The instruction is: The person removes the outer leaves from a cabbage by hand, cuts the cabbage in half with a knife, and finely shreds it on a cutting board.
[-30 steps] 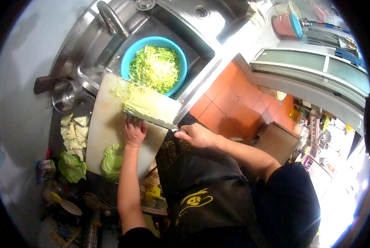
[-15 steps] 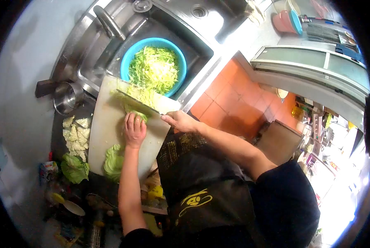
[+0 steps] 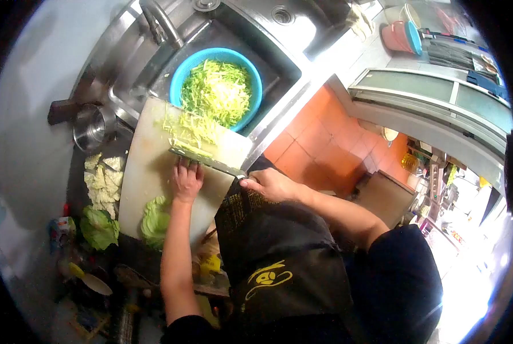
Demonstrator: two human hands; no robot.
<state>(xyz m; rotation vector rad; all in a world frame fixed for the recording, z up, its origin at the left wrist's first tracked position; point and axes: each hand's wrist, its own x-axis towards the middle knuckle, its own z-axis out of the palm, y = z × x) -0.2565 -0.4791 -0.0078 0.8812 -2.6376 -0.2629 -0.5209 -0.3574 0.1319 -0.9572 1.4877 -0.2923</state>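
Note:
My right hand (image 3: 272, 184) grips the handle of a kitchen knife (image 3: 210, 163), whose blade lies across the white cutting board (image 3: 136, 172). Fingers bent and close together, my left hand (image 3: 186, 183) sits right against the near side of the blade. Whatever is under its fingertips is hidden. Shredded cabbage (image 3: 196, 129) lies beyond the blade, running toward the sink. On the board's near part, beside my left forearm, rests a cabbage leaf piece (image 3: 155, 221). More shreds fill a blue basket (image 3: 177, 80) standing in the sink.
The steel sink (image 3: 136, 71) with its faucet (image 3: 163, 26) adjoins the board. Left of the board are a metal pot (image 3: 91, 129), pale cabbage chunks (image 3: 103, 183) and a green cabbage leaf (image 3: 98, 227). Orange floor tiles (image 3: 313, 135) show to the right.
The knife and my right hand have moved nearer to my body, and the blade now lies at my left fingertips. The cabbage at those fingers now shows beyond the blade.

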